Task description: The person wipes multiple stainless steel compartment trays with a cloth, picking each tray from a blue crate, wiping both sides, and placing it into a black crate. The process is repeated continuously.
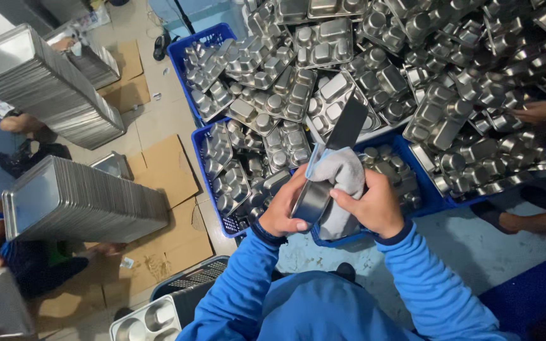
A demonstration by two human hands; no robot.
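- my left hand (284, 213) grips the steel tray (330, 161) at its near end
- tray's long axis runs up and away
- my right hand (374, 205) presses the grey cloth (342, 173) against it

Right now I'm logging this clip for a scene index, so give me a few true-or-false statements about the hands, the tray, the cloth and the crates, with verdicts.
1. Both hands hold one shiny rectangular metal tray set on edge. True: left hand, right hand.
2. The right hand presses a grey cloth against that tray. True.
3. The crates of compartment trays are red. False: the blue plastic crates are blue.
4. The person's sleeves are yellow. False: the long blue sleeves are blue.
5. Tall stacks of flat metal trays lie on their sides towards the picture's left. True.
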